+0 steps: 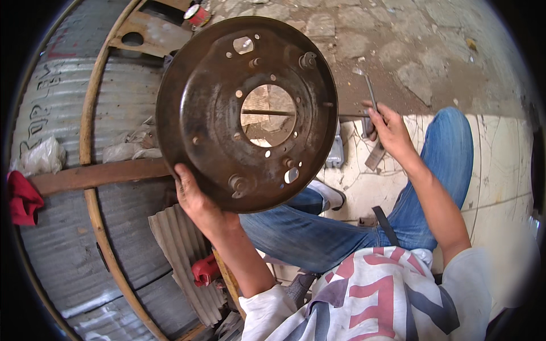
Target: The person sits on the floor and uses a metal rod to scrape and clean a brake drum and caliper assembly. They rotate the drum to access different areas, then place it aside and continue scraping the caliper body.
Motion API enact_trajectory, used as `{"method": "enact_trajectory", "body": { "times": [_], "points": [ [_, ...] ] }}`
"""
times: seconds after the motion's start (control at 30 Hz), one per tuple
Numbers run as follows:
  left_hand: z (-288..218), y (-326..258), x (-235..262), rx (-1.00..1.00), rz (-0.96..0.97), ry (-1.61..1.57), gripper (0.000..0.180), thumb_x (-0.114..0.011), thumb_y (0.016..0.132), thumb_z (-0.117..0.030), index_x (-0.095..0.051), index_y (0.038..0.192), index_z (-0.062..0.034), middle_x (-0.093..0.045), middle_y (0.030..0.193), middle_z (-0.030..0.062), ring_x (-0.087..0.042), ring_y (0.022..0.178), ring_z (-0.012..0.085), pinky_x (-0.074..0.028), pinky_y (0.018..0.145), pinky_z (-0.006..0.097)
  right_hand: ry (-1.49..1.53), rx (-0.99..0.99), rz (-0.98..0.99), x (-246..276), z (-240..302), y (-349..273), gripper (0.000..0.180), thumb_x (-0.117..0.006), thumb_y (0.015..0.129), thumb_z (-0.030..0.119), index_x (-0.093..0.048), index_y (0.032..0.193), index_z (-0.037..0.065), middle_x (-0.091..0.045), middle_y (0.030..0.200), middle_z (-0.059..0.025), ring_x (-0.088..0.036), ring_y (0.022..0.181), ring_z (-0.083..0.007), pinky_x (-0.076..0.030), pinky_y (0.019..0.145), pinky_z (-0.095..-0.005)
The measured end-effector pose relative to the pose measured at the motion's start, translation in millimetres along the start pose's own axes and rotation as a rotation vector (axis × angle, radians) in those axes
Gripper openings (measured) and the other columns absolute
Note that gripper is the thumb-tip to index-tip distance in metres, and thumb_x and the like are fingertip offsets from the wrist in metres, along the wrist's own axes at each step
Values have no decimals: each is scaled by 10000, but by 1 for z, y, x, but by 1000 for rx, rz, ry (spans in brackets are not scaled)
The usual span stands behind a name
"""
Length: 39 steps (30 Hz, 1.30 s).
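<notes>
A large round brown metal brake backing plate (213, 122) is held up in front of me, with a wide central hole and several smaller holes and studs. My left hand (199, 207) grips its lower left rim; part of the fingers is hidden behind the plate. To the right of the plate, my right hand (391, 132) is closed around a slim metal tool with a bent head (370, 88), which points up and away from me. The tool is apart from the plate, and its lower end is hidden in my fingers.
Corrugated metal sheeting (131, 227) with wooden poles stands at the left, crossed by a wooden beam (108, 175). A red cloth (24, 198) hangs there. Beyond the plate lies a red can (197, 15) near stony ground (387, 40). Cracked pale tiles (495, 165) lie at the right.
</notes>
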<state>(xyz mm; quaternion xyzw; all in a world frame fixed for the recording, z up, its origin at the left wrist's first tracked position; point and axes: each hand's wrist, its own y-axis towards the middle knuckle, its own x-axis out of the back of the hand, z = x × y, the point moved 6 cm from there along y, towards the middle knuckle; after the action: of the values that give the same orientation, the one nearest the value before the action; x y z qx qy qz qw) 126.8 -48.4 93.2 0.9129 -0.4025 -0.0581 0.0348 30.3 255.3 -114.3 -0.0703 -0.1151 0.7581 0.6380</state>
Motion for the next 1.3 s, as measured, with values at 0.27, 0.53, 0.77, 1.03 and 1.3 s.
{"method": "enact_trajectory", "body": {
  "times": [0.27,0.53,0.77,1.03,1.3],
  "points": [
    [69,-15,-42,43,125,207,394,-500,986,-248,-504,1266,29,-587,1206,138,-600,1051,229,-507,874,357,-346,354,347,-21,32,-35,298,-546,928,210,-630,1153,34,-689,918,-178,-680,778,-292,-529,706,-383],
    [87,-23,-51,136,132,155,395,-513,976,-234,-500,1274,25,-576,1222,142,-595,1064,239,-503,893,360,-576,415,475,-55,30,-46,241,-567,897,183,-667,1071,50,-674,806,-165,-648,703,-347,-519,642,-415],
    [87,-25,-53,126,168,124,351,-576,937,-163,-530,1230,26,-598,1182,137,-605,1038,223,-507,877,348,-740,453,475,-72,31,-37,191,-597,876,197,-684,977,61,-650,707,-168,-646,668,-343,-504,601,-434],
    [98,-29,-55,111,231,177,252,-612,915,-121,-575,1127,11,-634,1056,96,-612,923,165,-495,800,296,-1005,511,471,-104,62,-22,201,-637,836,199,-641,855,-1,-626,682,-194,-637,687,-370,-498,618,-458],
    [106,-32,-55,305,238,143,385,-642,898,-170,-518,1192,45,-615,1100,132,-609,974,186,-491,833,305,-636,238,601,-76,30,-23,252,-665,807,106,-605,1035,16,-652,826,-208,-639,806,-382,-501,714,-455]
  ]
}}
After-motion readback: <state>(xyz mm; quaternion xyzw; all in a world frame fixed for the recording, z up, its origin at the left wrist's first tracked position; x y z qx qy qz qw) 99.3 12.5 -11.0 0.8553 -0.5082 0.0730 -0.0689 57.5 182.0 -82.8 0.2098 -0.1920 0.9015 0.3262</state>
